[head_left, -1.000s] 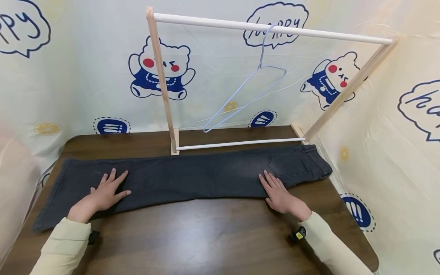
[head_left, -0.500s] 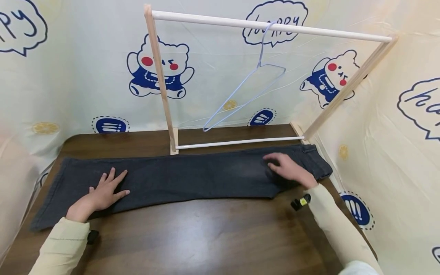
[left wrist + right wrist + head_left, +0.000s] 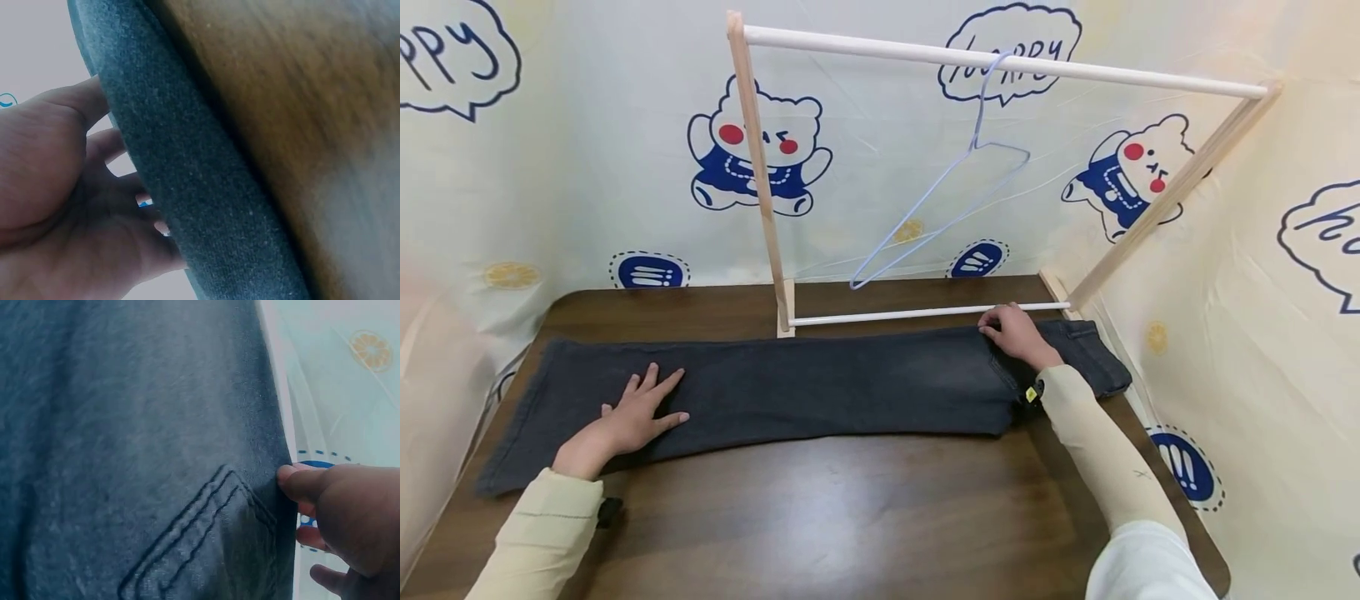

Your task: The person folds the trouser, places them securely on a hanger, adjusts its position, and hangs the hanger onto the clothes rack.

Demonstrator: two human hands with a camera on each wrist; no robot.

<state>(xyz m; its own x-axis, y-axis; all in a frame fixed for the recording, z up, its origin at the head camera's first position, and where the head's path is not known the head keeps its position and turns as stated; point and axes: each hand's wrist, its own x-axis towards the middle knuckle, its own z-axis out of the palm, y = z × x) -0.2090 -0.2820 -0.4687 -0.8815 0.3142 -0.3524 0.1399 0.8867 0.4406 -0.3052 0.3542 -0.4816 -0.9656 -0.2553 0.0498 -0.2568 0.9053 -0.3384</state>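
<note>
Dark jeans (image 3: 850, 379), folded lengthwise, lie across the table with the waist at the right. My left hand (image 3: 628, 421) rests spread on the leg part near the left end; in the left wrist view its fingers lie beyond the fabric edge (image 3: 181, 150). At the far edge of the jeans, near the back pocket, my right hand (image 3: 1018, 335) pinches the cloth. The right wrist view shows the thumb of the right hand (image 3: 344, 519) on the denim (image 3: 156, 394) beside the pocket stitching, with other fingers past the edge.
Behind the jeans stands a wooden rack with a white top bar (image 3: 865, 48) and a low white bar (image 3: 910, 314). A light blue hanger (image 3: 917, 204) hangs from the top bar. Brown table surface (image 3: 850, 517) lies in front; a printed curtain (image 3: 625, 150) surrounds the table.
My right hand has left the near edge of the jeans, moved over the pocket to the far edge and taken hold there. My left hand has stayed on the leg.
</note>
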